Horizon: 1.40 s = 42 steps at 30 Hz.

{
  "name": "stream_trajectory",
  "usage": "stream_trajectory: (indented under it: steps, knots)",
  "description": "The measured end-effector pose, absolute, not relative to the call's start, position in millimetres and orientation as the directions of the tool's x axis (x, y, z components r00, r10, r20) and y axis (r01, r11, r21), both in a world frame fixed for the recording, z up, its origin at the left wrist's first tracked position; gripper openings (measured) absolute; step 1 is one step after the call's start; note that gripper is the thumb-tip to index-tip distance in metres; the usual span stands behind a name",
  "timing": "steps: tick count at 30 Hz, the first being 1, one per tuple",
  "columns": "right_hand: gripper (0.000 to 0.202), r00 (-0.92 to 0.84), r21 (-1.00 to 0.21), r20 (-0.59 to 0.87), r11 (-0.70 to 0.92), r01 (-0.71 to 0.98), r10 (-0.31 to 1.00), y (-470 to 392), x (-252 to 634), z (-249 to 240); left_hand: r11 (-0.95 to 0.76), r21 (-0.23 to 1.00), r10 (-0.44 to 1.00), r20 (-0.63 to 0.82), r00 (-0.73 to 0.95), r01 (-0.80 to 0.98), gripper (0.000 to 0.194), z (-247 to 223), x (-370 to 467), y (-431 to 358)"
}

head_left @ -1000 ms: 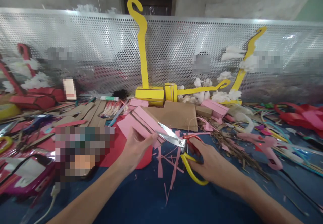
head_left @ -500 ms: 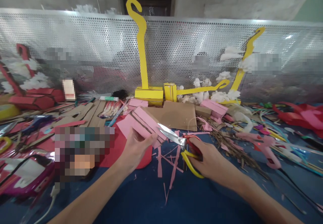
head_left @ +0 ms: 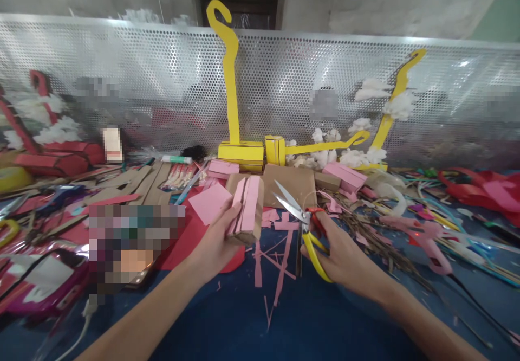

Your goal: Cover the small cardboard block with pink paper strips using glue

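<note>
My left hand point(head_left: 221, 233) grips a small cardboard box point(head_left: 248, 205) with pink paper on its upper faces and brown lines along the edges. Bare brown cardboard shows at its near end. In my right hand point(head_left: 341, 252) is a pair of scissors point(head_left: 303, 217) with red and yellow handles; the blades stand slightly apart and point up toward the box without touching it. A pink paper sheet point(head_left: 210, 202) lies on red paper point(head_left: 182, 242) left of the box. Pink paper strips point(head_left: 284, 266) are scattered on the blue table between my hands.
A pink glue gun point(head_left: 426, 239) with a black cord lies at the right. Yellow hook-topped pieces point(head_left: 231, 95) stand against a perforated metal panel point(head_left: 162, 68). Brown cardboard point(head_left: 288, 185) lies behind the scissors. Red boxes point(head_left: 52, 158) and tools crowd the left.
The box in my left hand has turned more upright, showing its cardboard end. A pink sheet now lies apart from it. The scissors have shifted slightly right, away from the box.
</note>
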State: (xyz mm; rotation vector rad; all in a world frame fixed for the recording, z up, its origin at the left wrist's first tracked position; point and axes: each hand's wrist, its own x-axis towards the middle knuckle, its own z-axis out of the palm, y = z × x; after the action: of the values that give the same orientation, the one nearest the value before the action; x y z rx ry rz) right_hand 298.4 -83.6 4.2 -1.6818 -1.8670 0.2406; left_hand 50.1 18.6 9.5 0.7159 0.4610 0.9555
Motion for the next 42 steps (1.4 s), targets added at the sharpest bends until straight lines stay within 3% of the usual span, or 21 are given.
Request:
stream_trajectory:
  steps: [3, 6, 9, 12, 14, 17, 20, 23, 26, 31, 33, 36, 38, 42]
  knots:
    - [0.034, 0.072, -0.631, 0.350, 0.178, 0.755, 0.934, -78.5, 303.0, 0.9, 0.524, 0.697, 0.765, -0.132, 0.631, -0.490, 0.040, 9.3, 42.8, 20.7]
    - [0.033, 0.115, -0.806, 0.358, 0.244, 0.539, 0.927, -76.6, 302.5, 0.4, 0.645, 0.691, 0.561, -0.139, 0.816, -0.326, 0.051, 8.5, 37.3, 18.3]
    - [0.032, 0.058, -0.927, 0.307, 0.285, 0.246, 0.950, -77.2, 297.4, -1.4, 0.689, 0.696, 0.414, -0.152, 0.898, -0.200, 0.049, 7.5, 36.7, 14.1]
    - [0.031, -0.011, -0.968, 0.241, 0.241, 0.069, 0.970, -75.6, 292.5, -9.0, 0.722, 0.673, 0.362, -0.169, 0.917, -0.161, 0.048, 7.3, 39.0, 13.2]
    - [0.032, -0.006, -0.976, 0.217, 0.216, -0.010, 0.976, -72.4, 290.6, -16.3, 0.735, 0.649, 0.389, -0.161, 0.907, -0.200, 0.055, 7.6, 40.7, 14.7]
    - [0.034, 0.036, -0.976, 0.195, 0.197, -0.095, 0.980, -66.8, 288.1, -25.8, 0.685, 0.638, 0.550, -0.137, 0.824, -0.351, 0.058, 6.6, 43.8, 16.9]
    - [0.035, 0.043, -0.965, 0.208, 0.212, -0.153, 0.977, -63.5, 283.6, -30.8, 0.516, 0.755, 0.685, -0.080, 0.724, -0.404, 0.048, 0.1, 48.8, 15.6]
    - [0.038, 0.012, -0.959, 0.232, 0.230, -0.168, 0.973, -64.2, 278.2, -31.3, 0.318, 0.880, 0.728, 0.013, 0.685, -0.354, 0.052, -10.6, 55.9, 11.6]
    - [0.038, -0.036, -0.968, 0.236, 0.231, -0.096, 0.971, -68.6, 275.7, -27.5, 0.194, 0.923, 0.766, 0.069, 0.639, -0.333, 0.047, -18.6, 62.4, 8.8]
    - [0.033, -0.015, -0.936, 0.269, 0.265, 0.234, 0.963, -80.0, 283.3, -8.1, 0.103, 0.932, 0.839, 0.107, 0.534, -0.347, 0.051, -15.4, 64.7, 10.4]
    - [0.031, 0.011, -0.857, 0.293, 0.257, 0.446, 0.956, -84.3, 290.1, 2.7, 0.096, 0.911, 0.888, 0.103, 0.448, -0.401, 0.059, -8.7, 63.0, 11.6]
    - [0.027, 0.023, -0.622, 0.328, 0.197, 0.757, 0.944, -88.4, 300.3, 14.9, 0.091, 0.884, 0.918, 0.104, 0.382, -0.459, 0.066, 2.5, 59.1, 12.6]
    - [0.025, -0.011, -0.508, 0.304, 0.172, 0.844, 0.953, -89.9, 303.9, 18.2, 0.087, 0.873, 0.915, 0.121, 0.385, -0.481, 0.066, 7.4, 56.3, 13.6]
    - [0.030, -0.077, -0.419, 0.295, 0.202, 0.885, 0.952, -92.2, 301.7, 18.3, 0.076, 0.867, 0.897, 0.157, 0.414, -0.492, 0.061, 7.3, 52.3, 18.0]
